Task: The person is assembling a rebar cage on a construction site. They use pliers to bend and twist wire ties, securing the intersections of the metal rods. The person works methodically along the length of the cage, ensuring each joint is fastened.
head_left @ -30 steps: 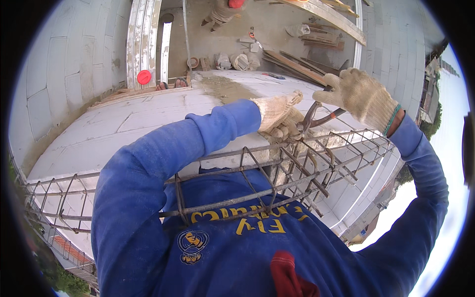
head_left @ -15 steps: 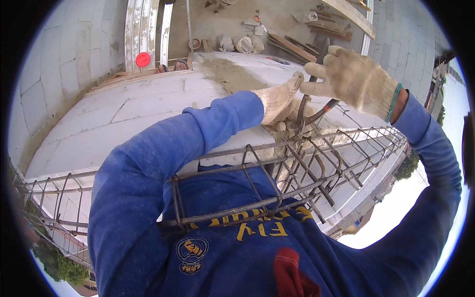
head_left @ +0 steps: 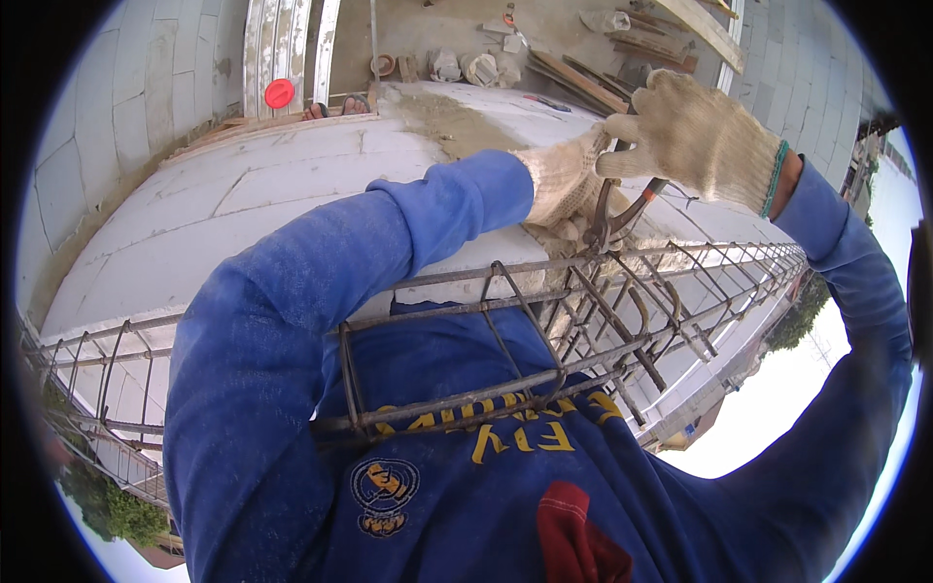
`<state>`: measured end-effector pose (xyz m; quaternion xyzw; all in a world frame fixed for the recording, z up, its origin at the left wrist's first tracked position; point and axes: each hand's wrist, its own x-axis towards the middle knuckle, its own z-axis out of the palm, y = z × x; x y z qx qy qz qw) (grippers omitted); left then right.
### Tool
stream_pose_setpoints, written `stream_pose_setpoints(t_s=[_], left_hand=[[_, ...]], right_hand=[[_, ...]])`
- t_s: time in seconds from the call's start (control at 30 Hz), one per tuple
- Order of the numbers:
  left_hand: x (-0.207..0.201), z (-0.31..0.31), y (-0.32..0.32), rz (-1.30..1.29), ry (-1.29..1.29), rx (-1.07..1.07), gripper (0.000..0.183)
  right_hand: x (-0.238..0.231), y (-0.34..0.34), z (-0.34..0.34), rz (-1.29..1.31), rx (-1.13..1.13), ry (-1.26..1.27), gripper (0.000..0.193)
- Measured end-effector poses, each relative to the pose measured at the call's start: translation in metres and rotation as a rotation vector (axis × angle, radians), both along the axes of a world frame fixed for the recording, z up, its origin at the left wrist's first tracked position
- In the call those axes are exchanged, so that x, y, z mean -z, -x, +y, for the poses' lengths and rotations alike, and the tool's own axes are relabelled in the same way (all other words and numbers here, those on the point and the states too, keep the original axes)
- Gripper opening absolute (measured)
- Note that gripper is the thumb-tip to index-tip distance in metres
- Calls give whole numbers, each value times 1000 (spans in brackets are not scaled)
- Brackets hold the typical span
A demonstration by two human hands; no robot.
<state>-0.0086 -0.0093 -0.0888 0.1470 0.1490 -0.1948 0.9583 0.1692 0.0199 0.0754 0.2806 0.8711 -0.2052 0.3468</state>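
Observation:
My right hand [head_left: 680,141], in a cream knit glove with a green cuff edge, is closed around the handles of steel pincers [head_left: 604,219]. One handle shows a red-orange part below the palm. The pincers' jaws point down at the top bar of a rebar cage [head_left: 457,400]. My left hand [head_left: 564,185], gloved as well, is beside the jaws with its fingers curled. The pincers and the glove itself hide what those fingers hold. Rough broken masonry or concrete lies just beneath both hands.
The cage runs across my chest along a white block wall [head_left: 243,219]. Beyond it are a red round object [head_left: 279,94], a person's feet in sandals [head_left: 338,107], several sacks [head_left: 480,70], wooden planks [head_left: 579,82] and a slanted beam [head_left: 702,35]. Grey block walling [head_left: 92,146] stands left.
Both hands have shifted slightly to the right. The right fingers have curled in more, and the dark handle that stuck up past them is now mostly hidden. The pincers' handles look closer together.

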Motion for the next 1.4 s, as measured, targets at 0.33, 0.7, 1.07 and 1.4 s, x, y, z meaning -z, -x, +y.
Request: stream_pose_setpoints(t_s=[0.33,0.7,1.07,1.4], left_hand=[[2,10,1,14,209,192,104],[-12,17,10,71,169,182,96],[18,2,9,-333,-119,137,100],[-19,19,14,-278,-349,227,107]], right_hand=[[-1,15,-9,-2,125,-94,27],[-2,24,-5,-224,120,93,41],[-5,35,-3,-316,61,114,28],[-51,40,-51,-512,354,64,12]])
